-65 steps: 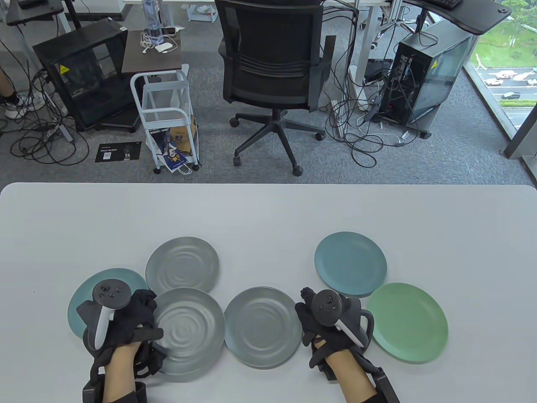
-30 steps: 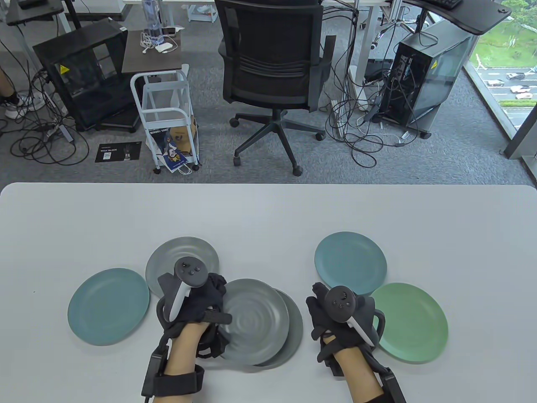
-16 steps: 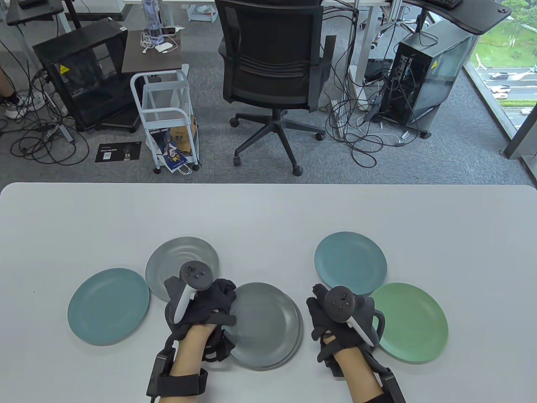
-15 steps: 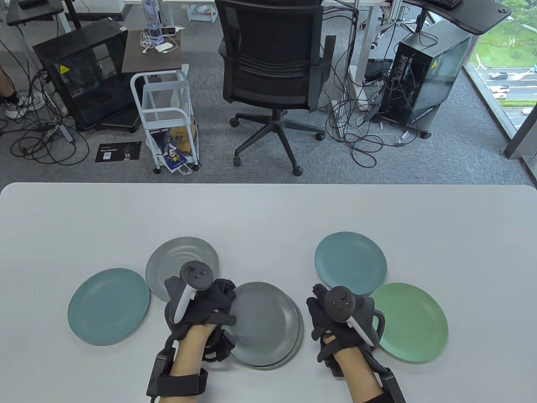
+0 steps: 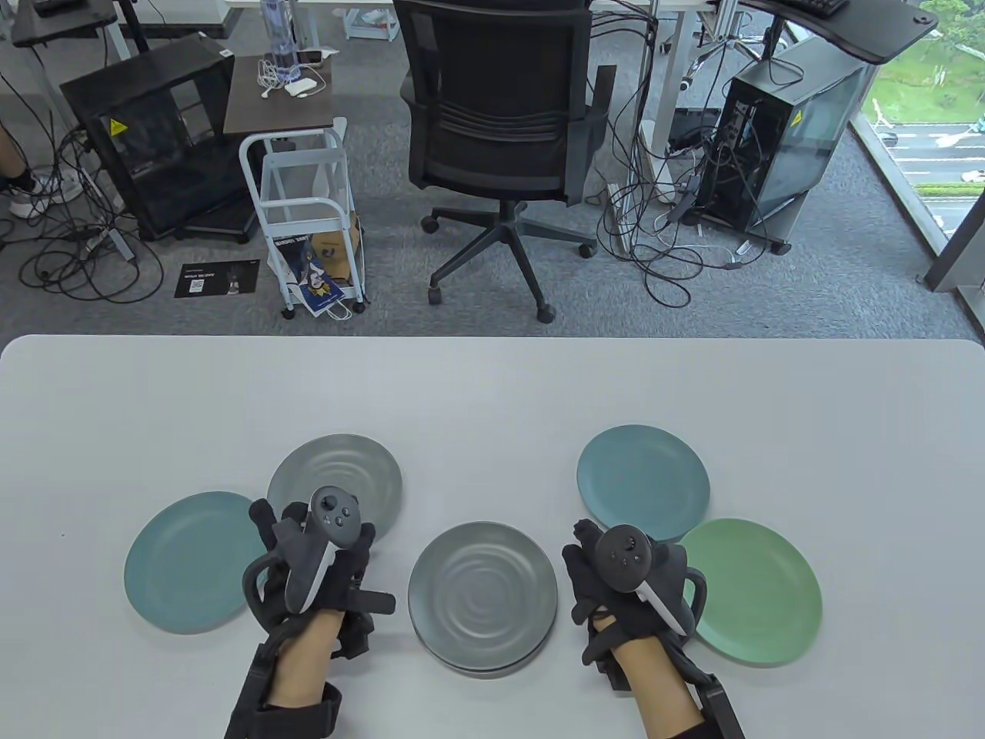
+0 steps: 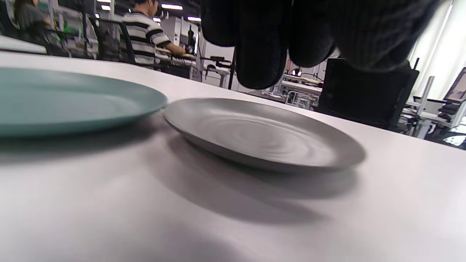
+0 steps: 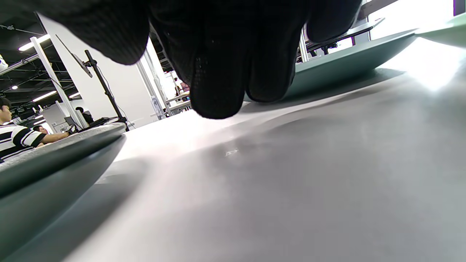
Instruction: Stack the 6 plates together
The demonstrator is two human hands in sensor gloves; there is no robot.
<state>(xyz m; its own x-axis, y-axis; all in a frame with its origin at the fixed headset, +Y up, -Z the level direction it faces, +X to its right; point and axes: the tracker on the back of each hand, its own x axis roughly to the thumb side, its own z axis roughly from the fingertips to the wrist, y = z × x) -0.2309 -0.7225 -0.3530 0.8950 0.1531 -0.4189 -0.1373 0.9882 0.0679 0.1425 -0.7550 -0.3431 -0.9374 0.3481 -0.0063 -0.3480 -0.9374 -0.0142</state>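
Note:
Two grey plates lie stacked in the middle of the near table. A third grey plate lies far left of them, a teal plate at the left, another teal plate and a green plate at the right. My left hand hovers empty between the left teal plate and the stack, its fingers loose above the table near the single grey plate and the teal plate. My right hand rests empty just right of the stack, touching no plate.
The white table reaches far beyond the plates. An office chair, a small cart and computer cases stand on the floor behind it.
My left hand carried a grey plate rightward, set it on the middle grey plate, let go and drew back to the left. The right hand has barely moved.

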